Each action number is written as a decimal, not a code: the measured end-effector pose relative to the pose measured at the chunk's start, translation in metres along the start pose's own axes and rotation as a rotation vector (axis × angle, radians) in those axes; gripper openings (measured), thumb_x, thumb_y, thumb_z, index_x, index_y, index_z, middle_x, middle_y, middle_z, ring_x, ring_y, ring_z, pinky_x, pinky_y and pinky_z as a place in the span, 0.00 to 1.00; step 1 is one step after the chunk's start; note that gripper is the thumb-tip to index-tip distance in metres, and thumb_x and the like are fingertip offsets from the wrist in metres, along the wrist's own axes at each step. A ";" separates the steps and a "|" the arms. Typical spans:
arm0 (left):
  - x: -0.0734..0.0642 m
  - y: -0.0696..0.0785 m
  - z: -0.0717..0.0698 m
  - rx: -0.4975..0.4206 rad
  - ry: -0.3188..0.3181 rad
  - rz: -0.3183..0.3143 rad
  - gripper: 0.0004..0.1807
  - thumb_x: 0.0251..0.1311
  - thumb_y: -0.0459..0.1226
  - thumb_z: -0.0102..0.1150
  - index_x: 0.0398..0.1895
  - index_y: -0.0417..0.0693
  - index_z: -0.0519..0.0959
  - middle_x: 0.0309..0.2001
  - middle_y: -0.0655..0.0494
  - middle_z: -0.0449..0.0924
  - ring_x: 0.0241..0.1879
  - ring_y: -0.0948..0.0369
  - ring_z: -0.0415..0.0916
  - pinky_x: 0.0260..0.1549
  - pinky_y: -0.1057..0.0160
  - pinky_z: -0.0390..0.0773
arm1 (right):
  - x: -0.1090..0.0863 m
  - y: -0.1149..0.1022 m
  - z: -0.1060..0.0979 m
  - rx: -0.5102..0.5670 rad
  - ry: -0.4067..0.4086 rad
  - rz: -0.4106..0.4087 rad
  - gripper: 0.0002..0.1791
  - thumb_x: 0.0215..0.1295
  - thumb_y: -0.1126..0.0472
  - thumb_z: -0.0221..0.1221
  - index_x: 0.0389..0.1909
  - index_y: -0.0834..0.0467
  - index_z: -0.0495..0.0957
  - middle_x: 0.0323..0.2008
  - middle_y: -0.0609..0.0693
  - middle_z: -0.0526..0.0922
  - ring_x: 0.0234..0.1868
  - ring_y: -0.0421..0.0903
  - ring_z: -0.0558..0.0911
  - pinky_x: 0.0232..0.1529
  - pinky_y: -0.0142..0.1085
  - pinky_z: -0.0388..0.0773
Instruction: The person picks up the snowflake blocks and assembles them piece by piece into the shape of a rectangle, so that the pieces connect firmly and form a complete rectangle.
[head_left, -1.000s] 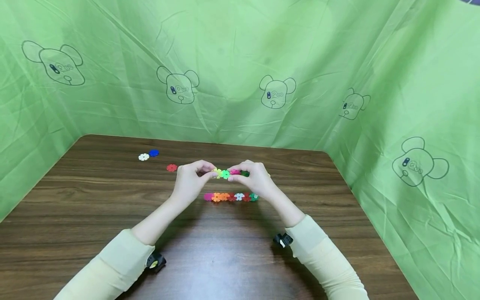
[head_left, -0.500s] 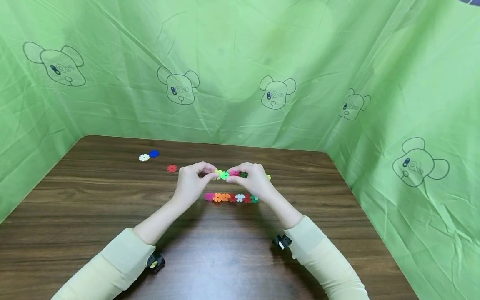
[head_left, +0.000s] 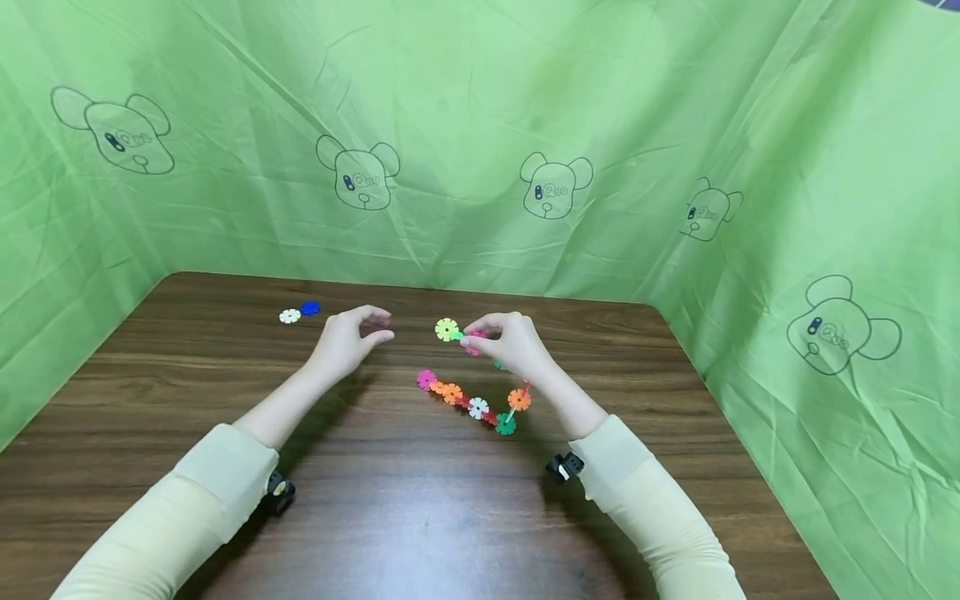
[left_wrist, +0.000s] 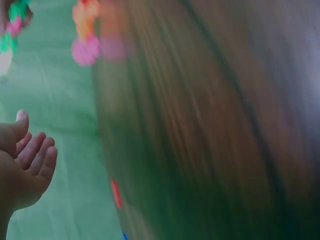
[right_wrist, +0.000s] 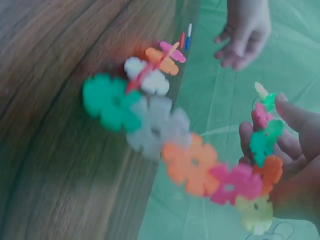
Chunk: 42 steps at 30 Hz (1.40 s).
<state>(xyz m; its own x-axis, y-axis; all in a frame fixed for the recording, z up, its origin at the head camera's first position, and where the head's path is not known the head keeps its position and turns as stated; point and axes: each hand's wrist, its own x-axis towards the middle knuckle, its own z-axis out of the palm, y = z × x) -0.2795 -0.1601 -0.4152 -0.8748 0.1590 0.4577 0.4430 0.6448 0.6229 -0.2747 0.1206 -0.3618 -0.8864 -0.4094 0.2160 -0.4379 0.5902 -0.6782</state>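
My right hand (head_left: 513,342) pinches a chain of interlocked plastic snowflake discs near its end, at a bright green disc beside a pink one. A yellow disc (head_left: 446,330) sticks out at the tip of the chain. From the hand the chain curves round, partly hidden by the wrist, through an orange disc (right_wrist: 192,165) and a green disc (right_wrist: 111,102) to a pink end disc (head_left: 426,380). My left hand (head_left: 343,343) is apart from the chain, fingers loosely bent and holding nothing. A loose red disc (left_wrist: 116,194) shows in the left wrist view; in the head view the left hand hides it.
A white disc (head_left: 289,316) and a blue disc (head_left: 310,308) lie side by side at the back left of the brown wooden table (head_left: 420,508). A green curtain (head_left: 450,125) hangs behind and beside the table.
My left hand has let go of the chain's yellow end and moved left. The right hand still holds the chain, whose near part now slants and has swung into view.
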 end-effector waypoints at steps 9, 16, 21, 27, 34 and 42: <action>0.005 -0.056 -0.020 0.145 -0.243 -0.066 0.23 0.55 0.36 0.66 0.54 0.37 0.75 0.52 0.40 0.79 0.56 0.43 0.71 0.56 0.45 0.68 | -0.004 0.023 -0.002 0.175 -0.054 0.203 0.11 0.58 0.52 0.65 0.31 0.56 0.84 0.23 0.48 0.86 0.32 0.54 0.84 0.28 0.32 0.77; 0.009 -0.077 -0.030 0.221 -0.334 -0.061 0.27 0.51 0.31 0.68 0.56 0.34 0.73 0.54 0.37 0.76 0.58 0.42 0.70 0.57 0.44 0.68 | -0.009 0.046 0.005 0.472 -0.088 0.376 0.11 0.59 0.60 0.65 0.38 0.64 0.81 0.25 0.52 0.86 0.28 0.48 0.85 0.29 0.32 0.80; 0.008 -0.085 -0.035 0.225 -0.345 -0.101 0.25 0.54 0.29 0.64 0.56 0.32 0.72 0.54 0.34 0.75 0.56 0.41 0.70 0.55 0.43 0.68 | -0.014 0.057 0.012 0.605 -0.107 0.428 0.13 0.60 0.64 0.63 0.42 0.68 0.78 0.27 0.50 0.86 0.28 0.43 0.84 0.35 0.36 0.82; 0.009 -0.089 -0.032 0.209 -0.331 -0.103 0.20 0.55 0.29 0.64 0.52 0.33 0.75 0.49 0.36 0.78 0.52 0.42 0.73 0.52 0.45 0.71 | -0.022 0.063 0.019 0.681 -0.113 0.429 0.13 0.60 0.69 0.61 0.45 0.69 0.76 0.31 0.50 0.84 0.32 0.45 0.84 0.38 0.37 0.82; 0.011 -0.090 -0.028 0.221 -0.314 -0.067 0.15 0.53 0.29 0.66 0.45 0.34 0.79 0.42 0.41 0.82 0.44 0.47 0.78 0.46 0.48 0.75 | -0.028 0.065 0.023 0.725 -0.123 0.396 0.15 0.58 0.73 0.61 0.47 0.70 0.74 0.37 0.53 0.79 0.32 0.44 0.84 0.36 0.37 0.82; 0.012 -0.088 -0.029 0.207 -0.352 -0.087 0.14 0.52 0.28 0.66 0.44 0.36 0.80 0.37 0.45 0.81 0.40 0.51 0.77 0.42 0.51 0.75 | -0.029 0.061 0.020 0.721 -0.142 0.369 0.25 0.55 0.71 0.64 0.54 0.64 0.69 0.45 0.56 0.78 0.33 0.45 0.82 0.34 0.40 0.82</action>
<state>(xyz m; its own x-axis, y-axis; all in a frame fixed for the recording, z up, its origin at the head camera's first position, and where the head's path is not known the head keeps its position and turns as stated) -0.3229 -0.2361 -0.4464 -0.9368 0.3199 0.1418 0.3471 0.7980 0.4927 -0.2721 0.1542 -0.4237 -0.9060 -0.3888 -0.1673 0.1249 0.1320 -0.9833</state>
